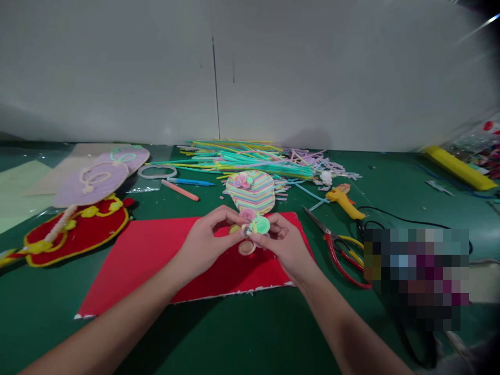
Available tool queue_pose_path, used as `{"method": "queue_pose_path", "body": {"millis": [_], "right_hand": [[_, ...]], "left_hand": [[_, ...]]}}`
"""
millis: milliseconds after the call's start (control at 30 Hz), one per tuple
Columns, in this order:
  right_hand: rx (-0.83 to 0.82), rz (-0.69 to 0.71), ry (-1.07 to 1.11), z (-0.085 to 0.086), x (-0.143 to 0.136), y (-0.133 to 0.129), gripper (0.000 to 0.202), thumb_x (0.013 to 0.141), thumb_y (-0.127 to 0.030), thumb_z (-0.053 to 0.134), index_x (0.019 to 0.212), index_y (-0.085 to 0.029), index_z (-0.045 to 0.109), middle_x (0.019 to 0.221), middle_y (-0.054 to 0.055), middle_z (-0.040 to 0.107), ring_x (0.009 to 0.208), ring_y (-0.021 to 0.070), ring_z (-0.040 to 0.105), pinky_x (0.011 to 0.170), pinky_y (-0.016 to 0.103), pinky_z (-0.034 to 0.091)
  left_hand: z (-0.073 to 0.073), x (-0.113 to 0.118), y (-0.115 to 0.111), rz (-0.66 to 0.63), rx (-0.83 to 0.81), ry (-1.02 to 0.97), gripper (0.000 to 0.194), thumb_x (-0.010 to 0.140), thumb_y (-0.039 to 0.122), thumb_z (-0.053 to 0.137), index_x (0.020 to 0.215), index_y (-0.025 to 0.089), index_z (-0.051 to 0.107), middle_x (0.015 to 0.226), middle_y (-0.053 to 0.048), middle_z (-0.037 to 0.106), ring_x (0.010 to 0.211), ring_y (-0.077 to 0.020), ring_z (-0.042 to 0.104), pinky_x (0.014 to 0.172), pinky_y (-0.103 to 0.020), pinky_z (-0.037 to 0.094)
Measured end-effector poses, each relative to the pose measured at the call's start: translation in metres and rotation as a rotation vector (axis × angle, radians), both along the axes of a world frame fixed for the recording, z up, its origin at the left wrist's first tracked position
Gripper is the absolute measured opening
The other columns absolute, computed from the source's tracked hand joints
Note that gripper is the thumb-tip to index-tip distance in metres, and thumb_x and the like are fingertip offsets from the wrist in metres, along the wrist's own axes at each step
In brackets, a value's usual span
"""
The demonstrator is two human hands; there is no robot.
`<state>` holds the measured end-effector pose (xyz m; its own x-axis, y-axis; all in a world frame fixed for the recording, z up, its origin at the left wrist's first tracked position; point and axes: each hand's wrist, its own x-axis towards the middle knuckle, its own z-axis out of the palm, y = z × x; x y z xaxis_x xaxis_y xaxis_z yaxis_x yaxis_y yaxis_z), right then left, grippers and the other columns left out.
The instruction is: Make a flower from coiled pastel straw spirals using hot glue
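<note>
My left hand (207, 239) and my right hand (288, 244) meet above a red foam sheet (152, 255). Between them they pinch a small cluster of coiled pipe cleaners (261, 225) in green, pink and yellow. Fingertips cover part of the cluster. Just below it shows a beige coil (246, 248); whether it is joined to the cluster or lies on the sheet, I cannot tell. Right behind my hands is a rounded striped pipe-cleaner piece (253, 194) with small pink and green coils on it.
Loose pipe cleaners (250, 160) lie piled at the back. Red-handled scissors (332, 245) and a yellow glue gun (346, 202) with a cord are at right. A blue pen (191, 182), an orange marker (180, 190), purple pieces (94, 182) and a red yellow-edged piece (78, 234) lie left.
</note>
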<state>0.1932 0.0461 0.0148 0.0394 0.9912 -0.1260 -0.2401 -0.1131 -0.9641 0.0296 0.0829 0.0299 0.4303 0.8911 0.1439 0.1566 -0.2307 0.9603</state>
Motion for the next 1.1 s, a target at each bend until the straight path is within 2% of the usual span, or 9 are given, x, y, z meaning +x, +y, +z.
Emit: {"method": "queue_pose_path", "body": {"millis": [100,300,467,567,667,733,833,1000,1100], "right_hand": [[-0.014,0.022,0.021,-0.001,-0.001,0.0,0.029,0.054,-0.025,0.079,0.068,-0.021,0.054,0.07,-0.003,0.065,0.068,0.0134,0.061,0.064,0.027,0.048],[-0.003,0.054,-0.037,0.002,-0.003,-0.002,0.026,0.055,-0.023,0.078,0.069,-0.021,0.055,0.071,-0.003,0.066,0.071,0.0135,0.061,0.067,0.027,0.048],[0.019,0.056,-0.073,0.002,-0.003,-0.003,0.026,0.056,-0.024,0.077,0.069,-0.02,0.056,0.072,-0.002,0.066,0.072,0.0138,0.061,0.068,0.027,0.047],[0.028,0.034,-0.057,0.001,-0.004,-0.002,0.026,0.057,-0.025,0.077,0.07,-0.021,0.055,0.072,-0.002,0.065,0.07,0.0132,0.06,0.065,0.026,0.046],[0.018,-0.007,-0.019,0.002,-0.005,-0.002,0.025,0.057,-0.025,0.077,0.071,-0.022,0.056,0.073,-0.002,0.066,0.072,0.0141,0.06,0.067,0.028,0.048],[0.005,-0.034,-0.003,0.002,-0.005,-0.001,0.025,0.057,-0.025,0.077,0.072,-0.022,0.057,0.074,-0.001,0.066,0.073,0.0151,0.061,0.068,0.029,0.049],[-0.011,-0.056,0.011,0.001,-0.005,-0.001,0.026,0.056,-0.027,0.077,0.074,-0.022,0.059,0.076,0.0,0.067,0.073,0.0162,0.061,0.067,0.03,0.05],[0.006,-0.06,0.058,0.0,-0.002,0.0,0.025,0.057,-0.026,0.077,0.075,-0.023,0.061,0.077,-0.001,0.067,0.075,0.0157,0.062,0.069,0.029,0.049],[-0.005,-0.061,0.092,-0.001,-0.002,0.0,0.024,0.057,-0.025,0.077,0.075,-0.023,0.062,0.076,-0.002,0.067,0.074,0.0147,0.061,0.069,0.028,0.048]], "left_hand": [[0.007,-0.004,0.005,-0.056,-0.079,0.003,0.012,0.073,0.028,0.066,0.079,0.018,0.062,0.088,-0.001,0.061,0.086,-0.0143,0.059,0.081,-0.028,0.045],[0.018,-0.01,0.01,-0.096,-0.264,0.076,0.019,0.067,0.031,0.071,0.076,0.017,0.063,0.074,0.0,0.065,0.07,-0.0119,0.059,0.066,-0.023,0.046],[0.02,-0.01,0.011,-0.087,-0.279,0.103,0.019,0.065,0.032,0.071,0.074,0.017,0.063,0.072,-0.001,0.066,0.067,-0.0129,0.059,0.063,-0.024,0.047],[0.019,-0.007,0.008,-0.054,-0.215,0.1,0.016,0.068,0.032,0.068,0.075,0.018,0.063,0.074,-0.001,0.066,0.069,-0.015,0.06,0.064,-0.027,0.048],[0.018,-0.005,0.003,0.015,-0.002,0.105,0.013,0.076,0.028,0.061,0.087,0.021,0.064,0.092,-0.003,0.065,0.084,-0.0174,0.06,0.076,-0.03,0.048],[0.019,-0.004,0.0,0.138,0.2,0.154,0.015,0.078,0.025,0.058,0.092,0.023,0.063,0.098,-0.003,0.062,0.093,-0.018,0.057,0.083,-0.031,0.046],[0.021,-0.004,-0.003,0.326,0.401,0.262,0.007,0.078,0.024,0.058,0.083,0.023,0.063,0.091,-0.002,0.059,0.09,-0.0178,0.055,0.081,-0.03,0.045],[0.022,-0.003,-0.005,0.184,0.287,0.315,0.007,0.077,0.024,0.06,0.083,0.022,0.064,0.084,0.0,0.059,0.078,-0.0145,0.056,0.07,-0.024,0.045],[0.023,-0.002,-0.004,0.154,0.229,0.299,0.009,0.075,0.024,0.063,0.083,0.023,0.066,0.084,0.0,0.059,0.076,-0.0139,0.056,0.069,-0.024,0.045]]}}
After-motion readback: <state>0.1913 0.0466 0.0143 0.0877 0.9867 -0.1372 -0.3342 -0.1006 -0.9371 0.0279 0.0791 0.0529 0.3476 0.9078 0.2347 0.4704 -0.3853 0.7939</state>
